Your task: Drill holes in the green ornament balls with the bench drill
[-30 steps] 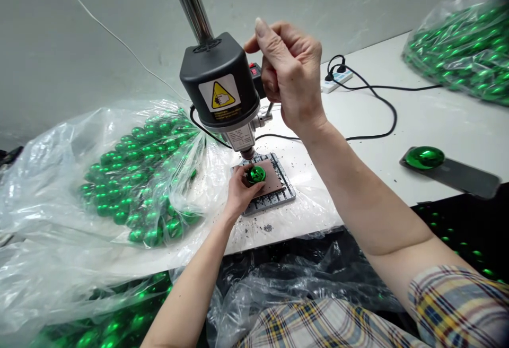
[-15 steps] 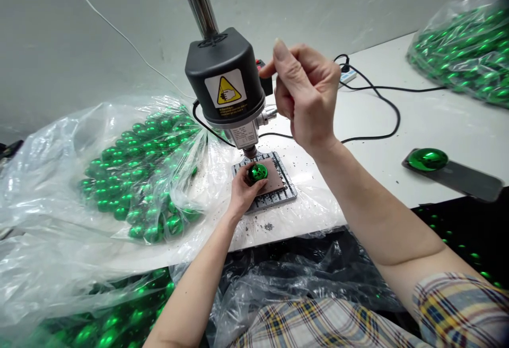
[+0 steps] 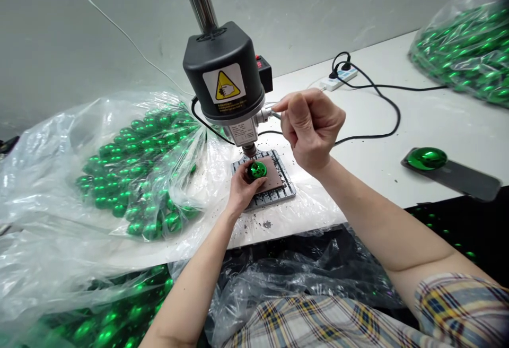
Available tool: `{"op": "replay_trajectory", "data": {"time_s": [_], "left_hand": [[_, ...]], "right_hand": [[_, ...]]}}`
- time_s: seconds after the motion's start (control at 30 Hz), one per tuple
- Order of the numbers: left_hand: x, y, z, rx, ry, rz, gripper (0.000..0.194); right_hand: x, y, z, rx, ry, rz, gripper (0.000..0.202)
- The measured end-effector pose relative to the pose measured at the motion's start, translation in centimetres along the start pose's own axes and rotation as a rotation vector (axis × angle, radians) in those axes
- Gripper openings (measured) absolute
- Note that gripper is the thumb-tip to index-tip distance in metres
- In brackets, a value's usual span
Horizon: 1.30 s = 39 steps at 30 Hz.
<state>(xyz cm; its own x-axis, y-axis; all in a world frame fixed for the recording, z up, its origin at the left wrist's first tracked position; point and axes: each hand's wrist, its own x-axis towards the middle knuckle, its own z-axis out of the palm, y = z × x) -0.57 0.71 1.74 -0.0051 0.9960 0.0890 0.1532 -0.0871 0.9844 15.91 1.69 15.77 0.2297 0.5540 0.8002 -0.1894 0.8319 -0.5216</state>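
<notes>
Under the drill press (image 3: 225, 80), my left hand (image 3: 242, 189) pinches a shiny green ball (image 3: 258, 170) with dark flecks on it. The ball rests on a brown pad (image 3: 274, 175) laid over the slotted metal base (image 3: 284, 194). Just above it is the chuck (image 3: 249, 149); whether a bit touches the ball I cannot make out. My right hand (image 3: 312, 130) is closed in a fist at the press's right side, by the silver hub (image 3: 263, 114). It grips the press handle there, which the fingers mostly cover.
Clear plastic with many green balls (image 3: 139, 162) lies left, and another filled bag (image 3: 465, 53) back right. A green ball (image 3: 427, 158) sits on a phone (image 3: 473, 181). Black cords run to a power strip (image 3: 338, 80). Dark shavings (image 3: 267, 224) dot the white table (image 3: 366, 162).
My right hand has come down beside the press, from near the motor housing to about hub height. My left hand and the ball stay in place.
</notes>
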Motion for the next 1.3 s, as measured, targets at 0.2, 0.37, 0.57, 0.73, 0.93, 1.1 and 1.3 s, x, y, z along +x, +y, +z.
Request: {"op": "replay_trajectory", "data": {"time_s": [0.2, 0.37, 0.57, 0.73, 0.93, 1.1, 1.3], "left_hand": [[-0.4, 0.8, 0.0, -0.007, 0.016, -0.002, 0.060], [-0.3, 0.6, 0.1, -0.038, 0.022, -0.007, 0.060], [-1.0, 1.5, 0.3, -0.046, 0.104, -0.029, 0.056], [-8.8, 2.5, 0.1, 0.169, 0.011, 0.156, 0.045], [-18.1, -1.8, 1.4, 0.672, -0.759, 0.036, 0.054], [-19.0, -4.4, 1.9, 1.020, -0.938, -0.250, 0.073], [-13.4, 3.7, -3.1, 0.482, -1.091, -0.172, 0.044]], "right_hand": [[-1.7, 2.4, -1.1, 0.004, -0.009, -0.188, 0.015], [-2.0, 3.0, -1.2, -0.030, -0.034, -0.275, 0.013], [4.3, -0.2, 2.1, 0.002, 0.093, 0.106, 0.039], [6.8, -0.8, 2.9, -0.012, 0.032, 0.203, 0.052], [6.3, 0.1, 3.0, 0.083, 0.102, 0.104, 0.050], [6.5, 0.2, 3.1, 0.113, 0.103, 0.098, 0.032], [6.4, 0.6, 3.1, 0.160, 0.120, 0.070, 0.023]]}}
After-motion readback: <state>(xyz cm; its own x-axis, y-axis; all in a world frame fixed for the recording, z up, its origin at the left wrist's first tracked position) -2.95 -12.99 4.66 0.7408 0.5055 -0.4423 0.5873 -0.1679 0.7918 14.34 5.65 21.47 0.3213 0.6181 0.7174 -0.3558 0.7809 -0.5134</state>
